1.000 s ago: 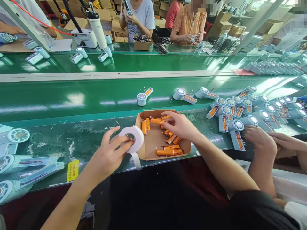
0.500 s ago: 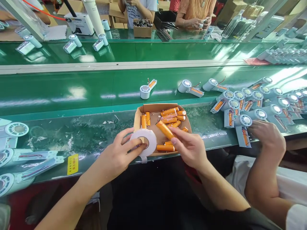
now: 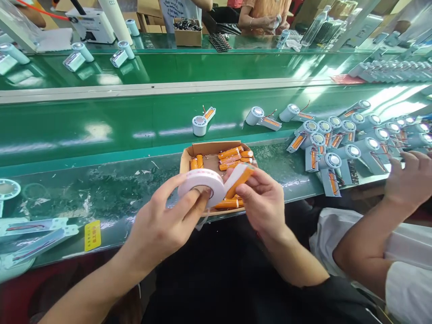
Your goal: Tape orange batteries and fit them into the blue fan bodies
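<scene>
My left hand (image 3: 162,225) grips a white roll of tape (image 3: 200,183) with thumb and fingers, over the near table edge. My right hand (image 3: 261,202) pinches an orange cylindrical battery (image 3: 240,179), held tilted right against the roll; a strip of white tape lies along the battery's upper side. Just behind both hands sits a shallow cardboard tray (image 3: 186,155) holding several more orange batteries (image 3: 232,157) with thin wires.
Green conveyor belt (image 3: 101,126) runs across, carrying white fan-like units (image 3: 200,125); many more are piled at right (image 3: 337,144). A co-worker's hand (image 3: 413,177) reaches in at right. More units lie at left (image 3: 30,229). People work across the far bench.
My right hand lifted a battery from the tray and brought it against the tape roll; the left hand raised the roll toward it. The co-worker's hand moved right.
</scene>
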`<state>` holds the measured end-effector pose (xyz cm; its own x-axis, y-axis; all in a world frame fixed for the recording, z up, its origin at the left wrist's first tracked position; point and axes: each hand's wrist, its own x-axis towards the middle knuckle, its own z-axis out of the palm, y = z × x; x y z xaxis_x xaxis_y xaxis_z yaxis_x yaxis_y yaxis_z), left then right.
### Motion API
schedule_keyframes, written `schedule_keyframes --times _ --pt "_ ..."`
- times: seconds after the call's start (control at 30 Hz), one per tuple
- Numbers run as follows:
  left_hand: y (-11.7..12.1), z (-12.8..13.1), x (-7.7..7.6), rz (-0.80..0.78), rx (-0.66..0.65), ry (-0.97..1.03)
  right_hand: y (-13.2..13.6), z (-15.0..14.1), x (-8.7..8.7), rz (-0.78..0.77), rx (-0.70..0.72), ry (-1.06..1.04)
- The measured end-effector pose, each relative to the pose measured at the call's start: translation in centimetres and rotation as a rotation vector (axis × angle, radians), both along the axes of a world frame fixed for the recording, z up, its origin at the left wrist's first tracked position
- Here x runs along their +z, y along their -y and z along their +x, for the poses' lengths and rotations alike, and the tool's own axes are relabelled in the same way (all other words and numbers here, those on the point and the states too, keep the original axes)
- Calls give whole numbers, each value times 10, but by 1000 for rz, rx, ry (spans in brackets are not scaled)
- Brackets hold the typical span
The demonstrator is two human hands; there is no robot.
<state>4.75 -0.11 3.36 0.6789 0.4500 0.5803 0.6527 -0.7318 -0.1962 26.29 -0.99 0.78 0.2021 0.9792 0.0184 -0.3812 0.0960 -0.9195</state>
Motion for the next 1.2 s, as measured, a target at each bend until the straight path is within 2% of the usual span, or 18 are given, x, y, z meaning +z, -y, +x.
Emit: schedule_keyframes --times 0.07,0.1,0.2,0.3,0.4,0.47,0.57,0.73,0.93,1.03,1.1,1.2 --pt "10 15 -14 14 39 161 4 -16 -6 31 -232 -140" --pt "15 23 -21 9 36 242 4 -19 -8 45 -291 -186" --pt "21 37 -37 -57 15 401 -2 -2 -7 123 -318 -198" --pt "5 37 -45 -127 39 420 -15 29 -2 215 -382 -135" --pt "-22 31 -50 -226 -32 352 -20 40 -3 229 -429 -83" --pt "-30 28 -52 -283 -100 322 -19 34 -7 246 -467 -61" --pt "-22 31 -51 -259 -93 363 -15 22 -16 261 -515 -18" --pt "2 40 -42 -155 -116 364 -4 4 -27 235 -439 56" --pt "4 42 -36 -118 -135 353 7 -6 -29 265 -392 -27" --pt "5 42 -35 -127 -183 357 4 -1 -27 214 -357 -18" --pt "8 42 -35 -138 -228 357 -2 12 -20 181 -338 6" --pt "9 36 -37 -192 -285 339 -17 45 0 229 -465 78"
